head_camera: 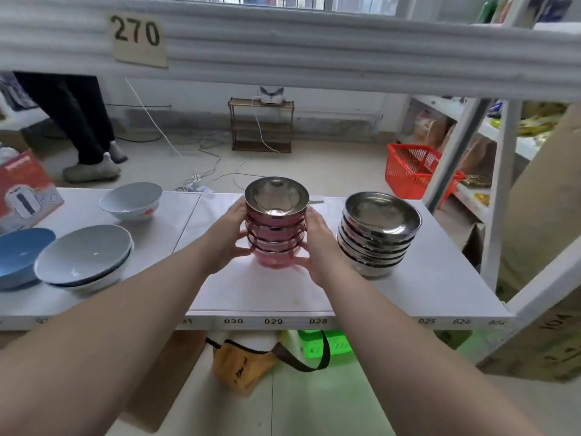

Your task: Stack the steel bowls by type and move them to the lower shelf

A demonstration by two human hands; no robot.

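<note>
A stack of several pink-sided steel bowls (276, 228) stands on the white shelf (424, 278), near its middle. My left hand (231, 236) presses against the stack's left side and my right hand (317, 243) against its right side, fingers wrapped around the lower bowls. To the right, a second stack of several plain silver steel bowls (377, 234) rests on the same shelf, untouched. Whether the pink stack is lifted off the surface I cannot tell.
Grey and blue plastic bowls (85, 256) and a white bowl (132, 199) sit at the left, with a red box (25, 190) behind. An upper shelf (283, 48) hangs overhead. A yellow bag (242, 363) lies below. A person's legs (85, 121) stand far left; a red basket (415, 171) sits right.
</note>
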